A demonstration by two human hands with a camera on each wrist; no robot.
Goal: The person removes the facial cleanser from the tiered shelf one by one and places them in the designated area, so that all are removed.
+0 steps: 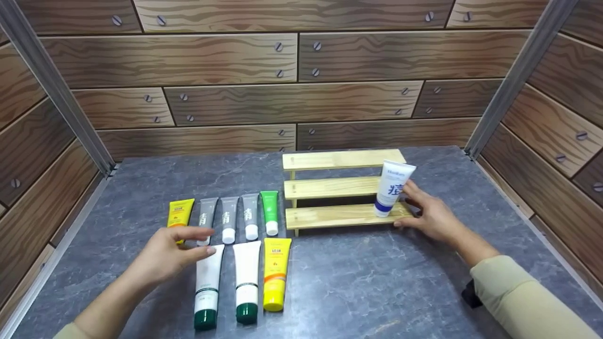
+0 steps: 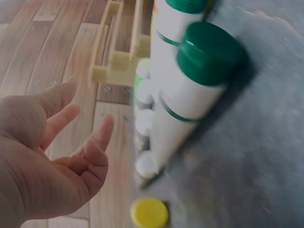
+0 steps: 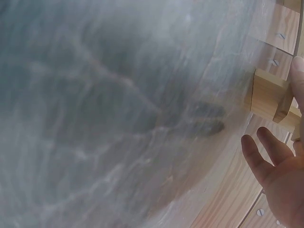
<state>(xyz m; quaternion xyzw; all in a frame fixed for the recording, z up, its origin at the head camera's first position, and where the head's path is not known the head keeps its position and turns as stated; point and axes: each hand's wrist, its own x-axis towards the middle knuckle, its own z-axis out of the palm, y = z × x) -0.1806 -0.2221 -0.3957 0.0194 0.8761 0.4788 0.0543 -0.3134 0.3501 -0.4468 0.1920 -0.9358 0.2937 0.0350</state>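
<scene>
A white tube with a dark blue band stands cap down on the lowest step of a three-step wooden rack, near its right end. My right hand is right beside it, thumb by the step's front edge and a finger partly hidden behind the tube. In the right wrist view, fingers of the right hand are spread near the rack's wooden end. My left hand, thumb and fingers apart, hovers over a white tube with a green cap. Nothing is in the left hand.
Another green-capped white tube and a yellow tube lie in the front row. Behind are several grey tubes, a green tube and a yellow tube. Wood-patterned walls enclose the grey marbled table.
</scene>
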